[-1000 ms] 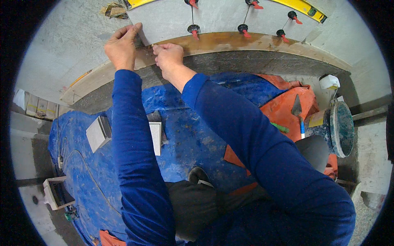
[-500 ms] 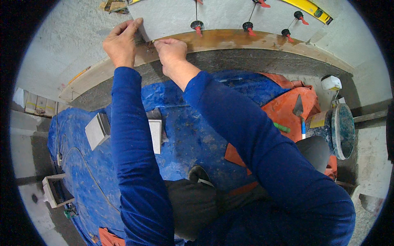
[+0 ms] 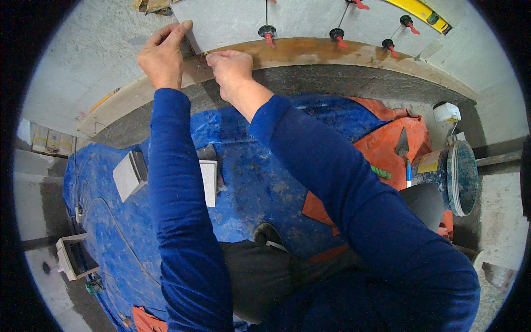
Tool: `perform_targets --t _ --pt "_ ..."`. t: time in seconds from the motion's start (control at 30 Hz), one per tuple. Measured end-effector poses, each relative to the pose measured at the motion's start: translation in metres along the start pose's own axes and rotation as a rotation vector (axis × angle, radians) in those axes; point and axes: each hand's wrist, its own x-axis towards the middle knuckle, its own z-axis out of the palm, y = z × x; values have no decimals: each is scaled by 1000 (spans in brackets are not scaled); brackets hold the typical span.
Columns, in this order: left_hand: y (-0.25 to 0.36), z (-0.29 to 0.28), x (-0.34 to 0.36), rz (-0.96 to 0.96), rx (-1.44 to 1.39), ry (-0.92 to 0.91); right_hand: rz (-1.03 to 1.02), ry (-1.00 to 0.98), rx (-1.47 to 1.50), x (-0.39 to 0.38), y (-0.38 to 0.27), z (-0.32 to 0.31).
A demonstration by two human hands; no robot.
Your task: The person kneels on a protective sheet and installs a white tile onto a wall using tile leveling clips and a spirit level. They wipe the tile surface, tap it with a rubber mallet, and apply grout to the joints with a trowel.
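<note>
Light grey wall tiles (image 3: pixel 224 25) stand above a curved-looking wooden batten (image 3: pixel 298 47). At the left edge of the leftmost tile is my left hand (image 3: pixel 162 60), its fingers bent and thumb tip near the edge; whatever the fingertips hold is hidden. My right hand (image 3: pixel 232 69) pinches a small pale piece (image 3: pixel 207 54) at that tile's lower left corner, just over the batten. Black tile-levelling clips with red levers (image 3: pixel 267 33) sit along the joints to the right. A yellow spirit level (image 3: pixel 426 15) lies against the tiles at the upper right.
Below spreads a blue tarp (image 3: pixel 249 171) with tile stacks (image 3: pixel 130 177) on it. To the right, a pointed trowel (image 3: pixel 402 145) lies on an orange sheet (image 3: pixel 381 146) beside a bucket (image 3: pixel 462 177). A cable (image 3: pixel 119 227) and a box-like frame (image 3: pixel 72 257) are at left.
Both hands stay at the tile's lower left corner and left edge, with only a slight shift of the fingers. The whole view has tilted a little.
</note>
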Motion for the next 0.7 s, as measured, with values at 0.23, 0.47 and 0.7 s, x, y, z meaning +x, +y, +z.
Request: perform_targets --t 0.23,0.47,0.7 --pt "0 -1 1 10 12 -26 55 -54 -22 -1 -5 -1" --pt "-3 -2 2 -20 17 -37 101 -44 -3 -2 -8 2" --pt "-2 2 2 7 -71 -18 154 -69 81 -2 -9 2"
